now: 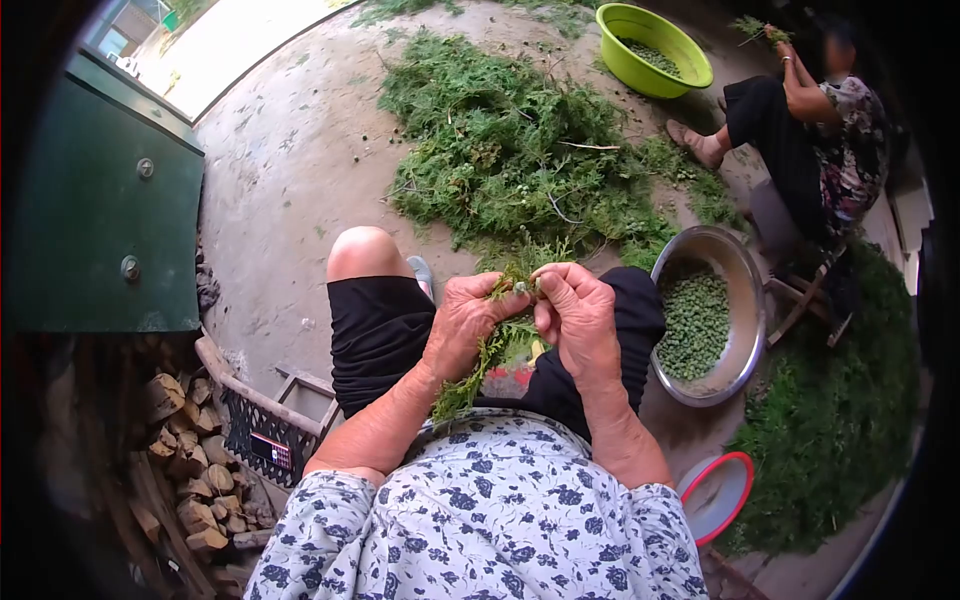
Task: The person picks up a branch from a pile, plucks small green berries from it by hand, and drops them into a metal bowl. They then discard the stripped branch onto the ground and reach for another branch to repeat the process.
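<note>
My left hand [465, 318] is closed around a leafy evergreen sprig [458, 396], some of it hanging below the wrist and some sticking out past the fingers. My right hand [582, 318] meets it above my lap, thumb and fingertips pinched on a small pale green cone [537, 286] at the sprig. To the right of my knee stands a metal basin [742, 372] holding many small green cones [692, 322]. A large heap of cut evergreen branches [500, 140] lies on the floor in front of me.
A person [850, 150] sits at the far right, holding up a sprig. Near them is a lime-green basin [612, 62] with green cones. More branches [830, 430] and a red-rimmed container [745, 490] lie right. Firewood [205, 480], a dark crate [250, 425] and a green door [100, 220] are left.
</note>
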{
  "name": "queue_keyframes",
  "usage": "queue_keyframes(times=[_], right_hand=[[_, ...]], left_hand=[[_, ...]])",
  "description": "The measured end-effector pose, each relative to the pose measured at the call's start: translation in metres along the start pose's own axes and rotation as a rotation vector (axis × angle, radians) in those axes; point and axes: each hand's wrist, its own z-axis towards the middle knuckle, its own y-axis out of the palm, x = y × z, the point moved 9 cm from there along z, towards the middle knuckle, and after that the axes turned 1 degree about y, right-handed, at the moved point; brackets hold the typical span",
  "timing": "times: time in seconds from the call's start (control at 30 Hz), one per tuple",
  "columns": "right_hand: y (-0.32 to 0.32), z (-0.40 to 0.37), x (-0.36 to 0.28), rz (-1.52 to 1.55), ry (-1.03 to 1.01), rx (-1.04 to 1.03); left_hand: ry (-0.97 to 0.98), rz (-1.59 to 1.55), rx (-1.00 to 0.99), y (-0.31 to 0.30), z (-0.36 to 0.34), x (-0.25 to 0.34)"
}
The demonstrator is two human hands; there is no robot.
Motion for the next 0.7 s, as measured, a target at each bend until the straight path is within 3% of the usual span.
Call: queue_keyframes(times=[0.07,0.2,0.27,0.33,0.4,0.47,0.57,0.6,0.67,0.7], right_hand=[[0.007,0.002,-0.007,0.034,-0.031,-0.037],[0.010,-0.001,-0.016,0.174,-0.078,-0.050],[0.015,-0.002,-0.013,-0.007,-0.101,-0.121],[0.018,-0.002,-0.013,-0.108,-0.123,-0.093],[0.013,0.000,-0.017,-0.431,-0.232,-0.007],[0.012,0.002,-0.011,-0.318,-0.212,-0.033],[0.007,0.004,-0.007,0.197,-0.068,-0.014],[0.002,0.007,-0.007,0.255,-0.058,-0.048],[-0.002,0.003,-0.020,0.313,-0.082,-0.045],[-0.004,0.000,-0.029,0.336,-0.094,-0.015]], left_hand=[[-0.065,-0.330,-0.020,0.003,-0.001,-0.007],[0.019,-0.158,0.051,-0.007,0.005,-0.019],[0.042,-0.060,0.043,-0.004,0.004,-0.005],[0.065,0.039,0.028,-0.002,0.004,0.001],[0.043,0.261,0.032,-0.003,0.004,-0.001],[0.042,0.125,0.029,-0.003,0.006,-0.004],[-0.023,-0.112,0.033,-0.005,0.006,-0.009],[-0.084,-0.211,0.032,-0.006,0.005,-0.014],[-0.019,-0.208,0.014,-0.007,0.007,-0.008],[-0.149,-0.370,0.059,-0.009,0.007,-0.018]])
